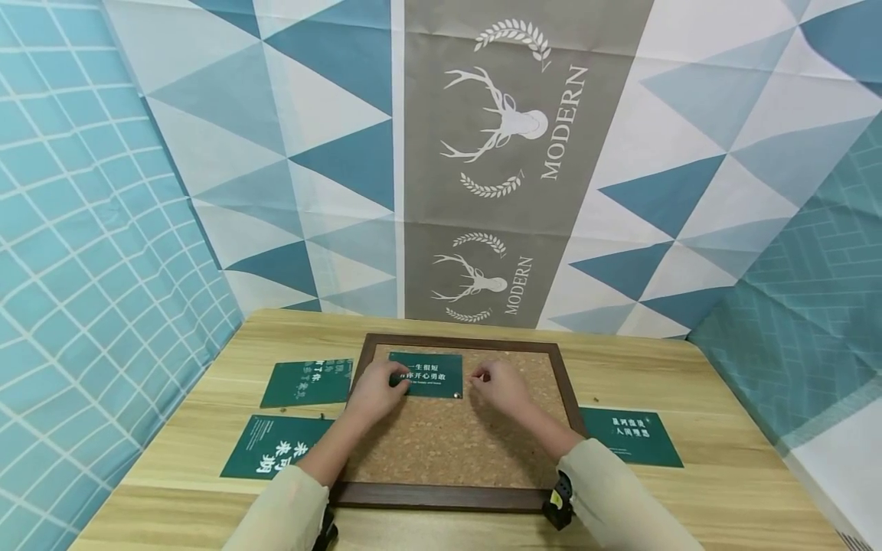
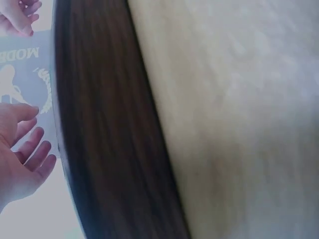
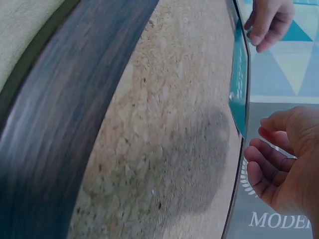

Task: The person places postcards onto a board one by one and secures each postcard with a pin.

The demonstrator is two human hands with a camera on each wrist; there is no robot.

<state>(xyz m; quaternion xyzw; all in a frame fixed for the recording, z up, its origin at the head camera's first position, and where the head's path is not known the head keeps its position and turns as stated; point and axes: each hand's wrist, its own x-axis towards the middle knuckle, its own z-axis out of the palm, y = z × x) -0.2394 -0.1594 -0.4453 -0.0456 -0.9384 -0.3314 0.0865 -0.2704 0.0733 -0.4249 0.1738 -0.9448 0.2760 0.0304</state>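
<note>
A green card (image 1: pixel 441 369) with white lettering lies near the top of a framed cork board (image 1: pixel 441 451). A small shiny pin (image 1: pixel 457 396) shows at its lower right corner. My left hand (image 1: pixel 375 392) is at the card's left edge, its thumb and fingers loosely bent over that part; in the left wrist view the left hand (image 2: pixel 22 154) has its fingers spread. My right hand (image 1: pixel 503 389) hovers just right of the card, thumb and forefinger close together. Whether something tiny is between these fingertips cannot be made out. In the right wrist view the right hand (image 3: pixel 284 159) has bent fingers.
Two green cards, an upper one (image 1: pixel 296 386) and a lower one (image 1: pixel 262 451), lie left of the board. Another green card (image 1: pixel 634 436) lies to its right. Small dark bits lie on the wooden table (image 1: pixel 723 428). Patterned cloth (image 1: pixel 331 153) hangs behind.
</note>
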